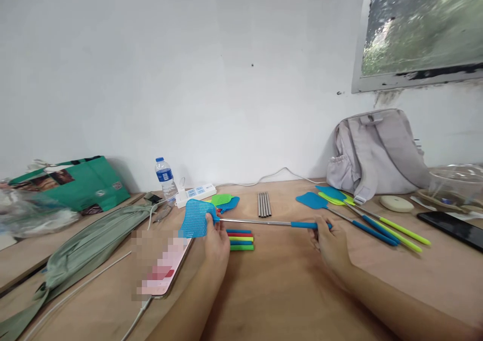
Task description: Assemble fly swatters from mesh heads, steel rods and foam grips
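Observation:
A blue fly swatter [198, 216] with a silver telescopic rod lies level across the space between my hands, above the table. My left hand [216, 243] pinches it where the mesh head meets the rod. My right hand [331, 240] is closed around its blue handle. Below the rod lie several coloured handle tubes [241, 240], partly behind my left hand. Beyond the rod, several metal rods [264, 204] sit side by side. Loose green and blue swatter heads [222, 199] are behind the left end. To the right, several blue and yellow-green swatters [368, 225] lie fanned out.
On the wooden table [271, 290] a phone [166, 273] with a cable lies left, near a power strip [196, 194], a water bottle [165, 177], a green-grey bag [94, 230] and a green bag [90, 182]. A backpack [377, 150] and black phone [451, 228] are at right.

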Tool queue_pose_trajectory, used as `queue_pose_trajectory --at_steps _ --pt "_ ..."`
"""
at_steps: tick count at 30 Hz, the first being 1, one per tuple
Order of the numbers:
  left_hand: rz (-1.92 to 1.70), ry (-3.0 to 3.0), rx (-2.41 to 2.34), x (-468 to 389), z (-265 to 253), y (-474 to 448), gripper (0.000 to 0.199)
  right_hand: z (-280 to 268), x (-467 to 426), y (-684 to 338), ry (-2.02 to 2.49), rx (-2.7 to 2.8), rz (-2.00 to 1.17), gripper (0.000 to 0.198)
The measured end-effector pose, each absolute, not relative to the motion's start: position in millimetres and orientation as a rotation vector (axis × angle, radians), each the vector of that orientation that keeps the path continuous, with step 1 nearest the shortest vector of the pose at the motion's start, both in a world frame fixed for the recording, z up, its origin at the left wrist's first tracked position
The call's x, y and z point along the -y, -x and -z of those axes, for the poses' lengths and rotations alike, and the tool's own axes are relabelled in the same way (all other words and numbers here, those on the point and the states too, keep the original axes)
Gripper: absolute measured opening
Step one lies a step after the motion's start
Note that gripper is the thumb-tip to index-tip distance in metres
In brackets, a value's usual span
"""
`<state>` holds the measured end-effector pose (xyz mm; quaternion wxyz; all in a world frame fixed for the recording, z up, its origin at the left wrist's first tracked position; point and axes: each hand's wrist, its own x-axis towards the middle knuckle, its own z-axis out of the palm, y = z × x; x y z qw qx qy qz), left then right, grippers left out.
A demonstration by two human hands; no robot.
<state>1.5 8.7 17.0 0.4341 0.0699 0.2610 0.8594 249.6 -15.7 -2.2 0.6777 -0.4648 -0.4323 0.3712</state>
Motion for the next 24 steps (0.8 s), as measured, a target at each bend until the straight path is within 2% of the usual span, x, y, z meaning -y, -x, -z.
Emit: queue_pose_trajectory --at_steps 12,19,24 --pt "-2.156 -0.213 -0.627 -4 -16 3 0.022 11 20 -241 1.185 1.155 -0.836 0.045" --pt "-2.094 -0.248 -0.69 -9 -23 25 0.015 9 0 -275 1.093 1.979 -0.547 0.04" --pt "-1.943 -0.491 -0.653 -7 -28 37 0.013 -1 -13 -314 1.093 2.444 -0.242 0.039"
